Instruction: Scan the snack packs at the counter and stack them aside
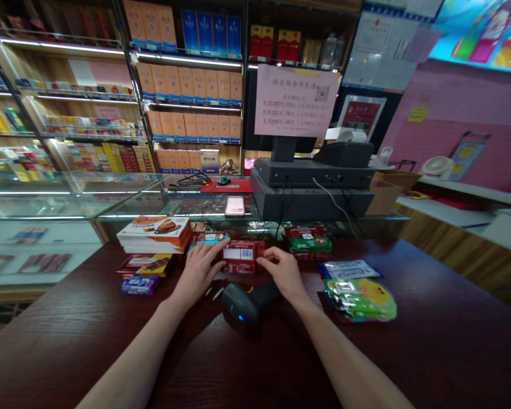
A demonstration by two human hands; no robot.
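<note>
A small red box (243,252) with a white label stands on its edge on the dark wooden counter (68,341). My left hand (199,268) presses fingers and thumb against its left end. My right hand (281,270) pinches its right end. Both hands grip the box between them. A black handheld barcode scanner (246,304) lies on the counter just in front of my hands, a blue light lit on it.
Orange snack boxes (155,234) are stacked at the left, small chocolate bars (147,272) in front of them. Green and red packets (309,238) and a yellow-green bag (360,298) lie at the right. A cash register (310,187) stands on the glass case behind.
</note>
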